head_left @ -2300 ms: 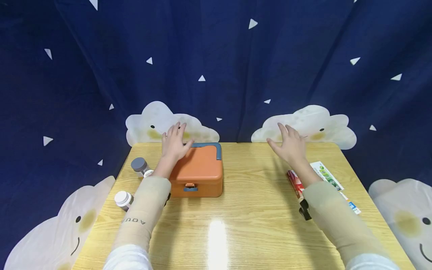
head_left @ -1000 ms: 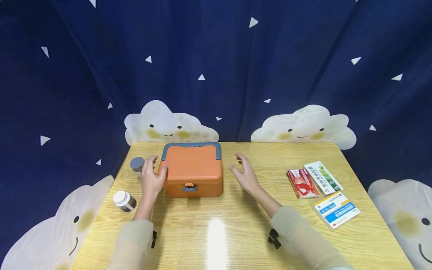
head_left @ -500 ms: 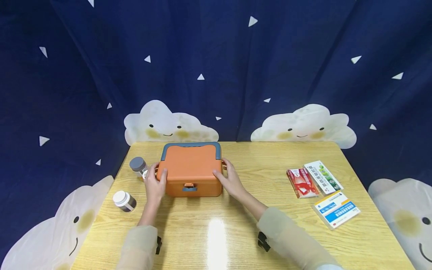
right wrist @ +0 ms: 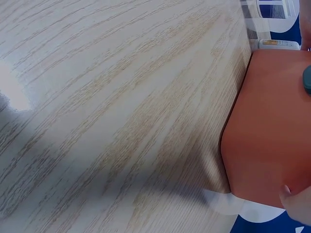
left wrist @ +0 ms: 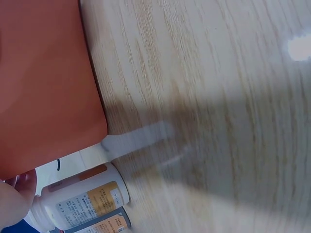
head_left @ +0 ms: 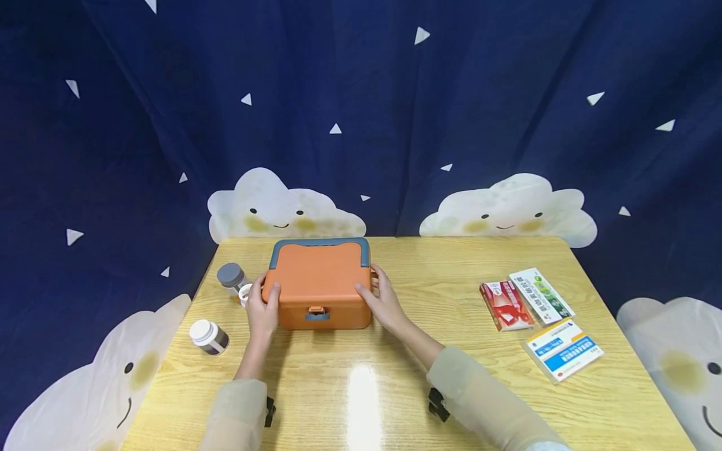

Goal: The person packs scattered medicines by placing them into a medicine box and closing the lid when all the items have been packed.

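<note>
An orange storage box [head_left: 318,279] with a blue carry handle [head_left: 365,250] folded on its lid stands on the table, lid down. A latch [head_left: 317,312] sits on its front. My left hand [head_left: 262,316] grips the box's left end, thumb at the front corner; my right hand [head_left: 388,305] holds the right end, thumb on the front edge and fingers around the side. In the left wrist view the box [left wrist: 43,87] hides most of the left hand [left wrist: 13,201]. The right wrist view catches the right thumb [right wrist: 296,204] against the box [right wrist: 272,131].
Left of the box stand a grey-capped bottle [head_left: 232,279], a partly hidden white-capped bottle [head_left: 244,294] and another white-capped bottle [head_left: 209,337]. At right lie a red box [head_left: 506,305], a green-white box [head_left: 541,295] and a blue-white box [head_left: 563,351]. A dark blue curtain [head_left: 389,125] hangs behind.
Both hands have come down from above the table's far side and closed in on the box's two ends, gripping it. The box has not visibly shifted.
</note>
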Available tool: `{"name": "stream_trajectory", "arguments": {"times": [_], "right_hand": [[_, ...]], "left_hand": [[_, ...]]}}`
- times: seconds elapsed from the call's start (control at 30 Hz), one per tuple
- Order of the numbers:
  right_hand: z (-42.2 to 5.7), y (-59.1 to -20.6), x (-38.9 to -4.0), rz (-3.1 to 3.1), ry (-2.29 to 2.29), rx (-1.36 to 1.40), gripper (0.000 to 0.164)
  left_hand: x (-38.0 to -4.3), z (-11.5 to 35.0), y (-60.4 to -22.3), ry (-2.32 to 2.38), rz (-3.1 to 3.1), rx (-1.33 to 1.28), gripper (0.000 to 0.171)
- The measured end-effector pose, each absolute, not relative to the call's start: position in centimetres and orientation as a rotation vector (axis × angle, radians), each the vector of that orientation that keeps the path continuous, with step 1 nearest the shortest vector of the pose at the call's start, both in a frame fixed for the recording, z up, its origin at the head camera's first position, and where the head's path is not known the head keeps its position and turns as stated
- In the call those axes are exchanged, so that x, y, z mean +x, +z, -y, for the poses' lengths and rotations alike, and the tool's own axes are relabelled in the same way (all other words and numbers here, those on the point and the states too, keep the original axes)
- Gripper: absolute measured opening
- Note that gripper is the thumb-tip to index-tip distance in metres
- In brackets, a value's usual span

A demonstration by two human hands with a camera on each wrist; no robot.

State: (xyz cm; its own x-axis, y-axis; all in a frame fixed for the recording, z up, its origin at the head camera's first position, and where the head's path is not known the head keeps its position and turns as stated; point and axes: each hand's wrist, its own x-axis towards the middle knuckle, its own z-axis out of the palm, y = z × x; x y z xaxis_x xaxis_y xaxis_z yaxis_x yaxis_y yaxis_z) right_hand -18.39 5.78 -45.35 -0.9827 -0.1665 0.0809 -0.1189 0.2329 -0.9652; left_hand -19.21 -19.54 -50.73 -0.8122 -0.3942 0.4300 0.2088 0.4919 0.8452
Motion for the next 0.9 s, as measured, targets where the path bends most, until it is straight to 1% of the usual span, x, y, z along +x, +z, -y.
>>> {"name": "stream_trajectory", "arguments": {"times": [0.27,0.5,0.63,0.8,0.9], "right_hand": [[-6.1,-45.8,-18.6,-2.425,-1.926,-0.299,0.061],[-6.8,-49.3,-20.0,-2.453,-1.934,-0.316,0.063],[-7.2,-50.0,-20.0,-2.524,-1.940,-0.393,0.064],[-7.7,-50.0,-19.8,-2.539,-1.942,-0.428,0.065],[-7.9,-48.4,-19.1,-2.483,-1.930,-0.367,0.062]], "left_hand": [[-19.1,19.1,-51.0,-1.322,2.137,0.173,0.040],[-19.0,18.6,-51.0,-1.336,2.123,0.180,0.037],[-18.9,18.2,-51.0,-1.359,2.113,0.185,0.036],[-18.5,17.6,-50.8,-1.424,2.093,0.186,0.037],[-18.4,17.3,-50.8,-1.429,2.082,0.168,0.036]]}}
